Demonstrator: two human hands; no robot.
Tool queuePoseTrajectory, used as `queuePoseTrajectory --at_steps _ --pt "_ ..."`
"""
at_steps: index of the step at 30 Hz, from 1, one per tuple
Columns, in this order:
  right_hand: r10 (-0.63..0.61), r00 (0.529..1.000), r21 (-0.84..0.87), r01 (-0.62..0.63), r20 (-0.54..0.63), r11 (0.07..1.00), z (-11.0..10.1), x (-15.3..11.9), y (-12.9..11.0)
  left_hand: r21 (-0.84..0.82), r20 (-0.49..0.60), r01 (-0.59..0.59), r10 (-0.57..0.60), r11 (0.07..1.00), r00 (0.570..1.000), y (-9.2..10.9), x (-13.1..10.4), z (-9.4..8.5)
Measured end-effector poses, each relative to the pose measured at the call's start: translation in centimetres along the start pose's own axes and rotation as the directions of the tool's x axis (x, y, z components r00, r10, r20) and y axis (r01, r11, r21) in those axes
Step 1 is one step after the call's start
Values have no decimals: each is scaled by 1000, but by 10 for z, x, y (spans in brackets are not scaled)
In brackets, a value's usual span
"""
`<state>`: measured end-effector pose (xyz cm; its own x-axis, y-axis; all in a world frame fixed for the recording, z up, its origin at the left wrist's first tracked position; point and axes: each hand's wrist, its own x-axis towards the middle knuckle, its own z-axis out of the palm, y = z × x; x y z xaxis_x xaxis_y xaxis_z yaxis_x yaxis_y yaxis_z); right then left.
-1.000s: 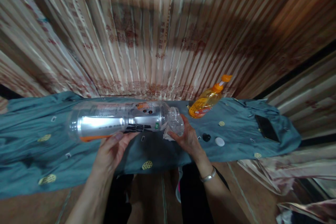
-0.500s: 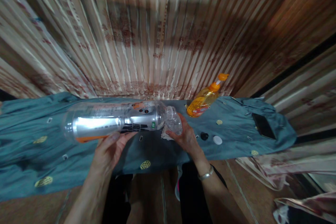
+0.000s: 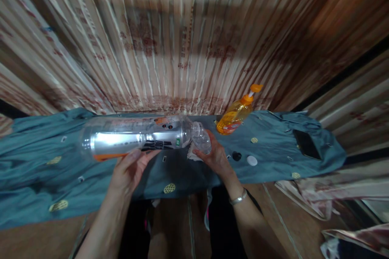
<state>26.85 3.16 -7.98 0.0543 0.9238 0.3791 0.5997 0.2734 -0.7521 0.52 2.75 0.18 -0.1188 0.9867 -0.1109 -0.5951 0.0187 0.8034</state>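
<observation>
My left hand point(image 3: 129, 170) is closed round the underside of a large clear plastic bottle point(image 3: 117, 141) with a silver and orange label. The bottle lies almost level in the air, its neck pointing right. In my right hand point(image 3: 218, 157) is a small clear cup point(image 3: 203, 141), tilted, with its opening against the bottle's mouth. I cannot make out liquid passing between them. A crumpled white cloth point(image 3: 193, 153) shows beneath the cup, partly hidden. To the right of my right hand lie a black cap point(image 3: 236, 156) and a white round lid point(image 3: 252, 160).
A pump bottle of orange liquid point(image 3: 232, 119) stands behind my right hand. Far right lies a black phone point(image 3: 306, 144). A teal patterned cloth point(image 3: 273, 166) covers the narrow table, and a pleated curtain point(image 3: 170, 56) hangs close behind it.
The view has shifted very slightly. Both hands keep their hold, and the bottle's base end sits a touch higher and further right in view; the cup stays at the bottle's mouth.
</observation>
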Motion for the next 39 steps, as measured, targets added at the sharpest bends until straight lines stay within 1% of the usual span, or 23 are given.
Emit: queuePoseTrajectory --at_steps 5,9,11,14,19,21,25,29,32,35,39 --pt "-2 1000 -8 2 -4 1000 0 -1 0 7 -16 -6 6 1000 1000 1 2 3" --pt "-18 1000 -24 17 -10 1000 1 0 2 -15 -2 15 -15 1000 1000 0 8 -3" --pt "-17 1000 -35 17 -9 999 1 0 3 -25 23 40 -39 999 999 -1 11 -9" --pt "-11 1000 -41 11 -5 999 1 -1 3 -26 61 111 -110 993 992 0 14 -15" --pt "-19 1000 -32 19 -13 999 1 -1 4 -16 81 147 -145 989 986 2 15 -14" --pt "-22 1000 -39 21 -14 999 1 -1 3 -16 88 145 -143 989 986 2 16 -15" --pt "-19 1000 -50 18 -20 999 1 -1 3 -33 86 99 -96 994 992 -1 18 -18" --pt "19 1000 -42 -20 -13 999 0 -1 3 0 122 83 -83 997 989 0 15 -10" --pt "31 999 -46 -32 -22 998 0 -1 4 -16 69 27 -26 1000 997 2 10 2" --pt "23 999 -64 -25 -35 998 1 -2 6 -62 28 0 2 998 1000 4 5 11" --pt "-9 999 -91 5 -48 996 3 -3 9 -104 32 5 -2 995 999 4 2 13"
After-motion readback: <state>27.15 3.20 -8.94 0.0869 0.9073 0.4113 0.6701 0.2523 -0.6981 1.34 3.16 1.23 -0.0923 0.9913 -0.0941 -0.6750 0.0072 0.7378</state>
